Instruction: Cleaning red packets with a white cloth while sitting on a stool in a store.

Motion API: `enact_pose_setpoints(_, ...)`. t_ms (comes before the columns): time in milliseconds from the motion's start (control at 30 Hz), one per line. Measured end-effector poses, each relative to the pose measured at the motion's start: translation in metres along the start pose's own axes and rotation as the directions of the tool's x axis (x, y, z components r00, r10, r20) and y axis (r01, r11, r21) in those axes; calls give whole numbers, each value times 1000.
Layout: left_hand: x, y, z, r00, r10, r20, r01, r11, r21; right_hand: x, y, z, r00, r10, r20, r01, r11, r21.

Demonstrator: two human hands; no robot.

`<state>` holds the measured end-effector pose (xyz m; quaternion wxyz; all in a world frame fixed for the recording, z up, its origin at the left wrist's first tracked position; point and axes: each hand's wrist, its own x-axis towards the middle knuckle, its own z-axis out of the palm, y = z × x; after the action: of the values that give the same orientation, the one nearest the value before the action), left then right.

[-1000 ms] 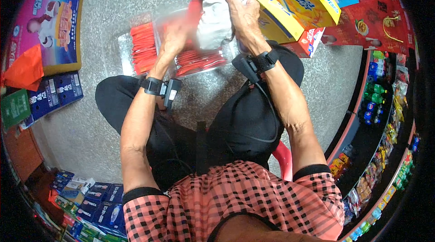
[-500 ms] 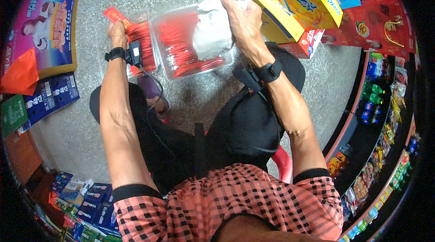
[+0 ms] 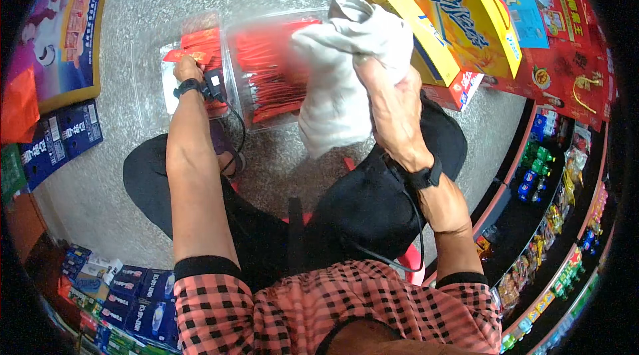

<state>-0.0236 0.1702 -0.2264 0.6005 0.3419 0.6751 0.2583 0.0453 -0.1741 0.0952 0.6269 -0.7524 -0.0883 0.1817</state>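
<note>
Left of the box (image 3: pixel 241 99), the left hand (image 3: pixel 189 71) pinched a probably light packet (image 3: pixel 174 56), best edge-held; rightward, the right hand (image 3: pixel 394 97) clutched limp cloth (image 3: pixel 336 92).

Left tub (image 3: pixel 152 79) and right tub (image 3: pixel 242 99) are standing side by side, packets (image 3: pixel 276 75) lying in both; the left hand (image 3: pixel 189 73) is overlying the left tub. Rightward, a cloth (image 3: pixel 343 82) is occupying the right hand (image 3: pixel 394 105); beyond, a carton (image 3: pixel 456 5) is standing.

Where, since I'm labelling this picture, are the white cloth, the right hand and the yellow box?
White cloth (image 3: pixel 339 85), head view: visible middle.
Right hand (image 3: pixel 398 114), head view: back of the hand.
Yellow box (image 3: pixel 458 14), head view: orange printed panel.
</note>
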Motion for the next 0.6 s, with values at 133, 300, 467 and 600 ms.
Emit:
enact_pose_setpoints(133,-1,-15,3,998,-24,-52,25,1000,12,-9,1,-5,1000,-7,-6,8,999,40)
enact_pose_setpoints(300,4,-16,17,998,-59,-7,60,998,26,-18,-4,-13,993,115,11,-115,987,112)
enact_pose_setpoints(467,24,-15,29,999,7,33,-6,1000,-21,-22,-11,-17,992,124,18,-126,983,130)
enact_pose_setpoints(600,26,-16,39,989,21,147,-27,999,43,-28,-12,-19,989,145,7,-144,979,141)
